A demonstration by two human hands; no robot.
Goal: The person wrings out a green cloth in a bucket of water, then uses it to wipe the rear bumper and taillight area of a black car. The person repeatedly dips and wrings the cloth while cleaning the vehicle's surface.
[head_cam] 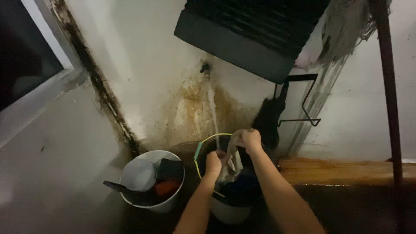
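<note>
Head view shows me both hands over a dark bucket with a yellow wire handle. My left hand is closed around the lower part of a pale wet cloth, and my right hand grips its upper end, so the cloth hangs between the 2 hands above the bucket. Water streams from a wall tap down beside the cloth. Just left stands a white bucket holding dark and red items. A mop hangs at upper right.
</note>
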